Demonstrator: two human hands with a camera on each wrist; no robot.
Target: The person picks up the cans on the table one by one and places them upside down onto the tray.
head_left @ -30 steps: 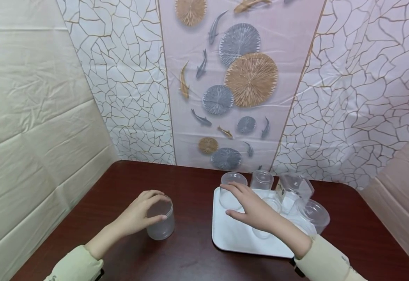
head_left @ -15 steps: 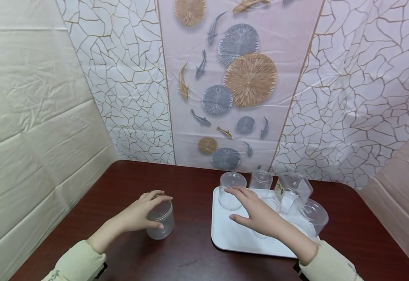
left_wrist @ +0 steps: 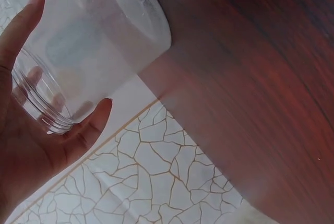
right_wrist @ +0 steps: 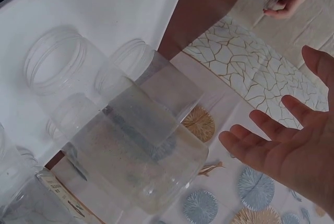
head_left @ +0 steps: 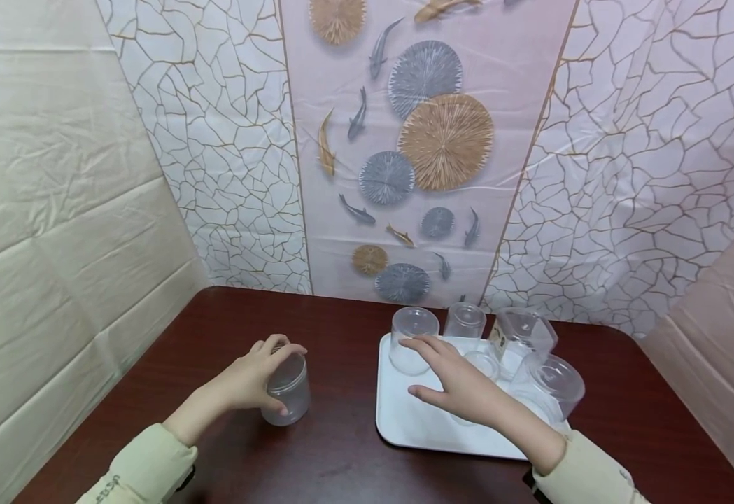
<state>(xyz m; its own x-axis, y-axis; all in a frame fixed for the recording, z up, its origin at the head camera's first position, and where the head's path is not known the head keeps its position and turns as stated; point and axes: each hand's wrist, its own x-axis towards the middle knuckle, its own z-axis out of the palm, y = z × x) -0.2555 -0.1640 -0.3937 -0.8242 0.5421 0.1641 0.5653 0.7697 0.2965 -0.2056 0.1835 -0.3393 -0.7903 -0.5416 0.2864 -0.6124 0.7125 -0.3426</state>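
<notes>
Left of the white tray [head_left: 404, 420], well apart from it on the dark wooden table [head_left: 341, 462], the left hand [head_left: 247, 381] curls its fingers and thumb round the rim end of a frosted plastic jar [head_left: 287, 397], which it holds tilted, the base low near the table top; the left wrist view shows the threaded, lidless mouth [left_wrist: 39, 106] toward the palm. Over the tray, the right hand [head_left: 461, 381] is spread flat with straight fingers, its fingertips [head_left: 412, 342] at a clear jar [head_left: 411, 341] on the tray's far left corner; whether they touch it cannot be told. Further clear containers [head_left: 546, 383] crowd the tray's far right side. The frosted jar is judged light, stiff and thin-walled, smooth enough to slip; a grasp encircling the body below the threads appears most secure.
</notes>
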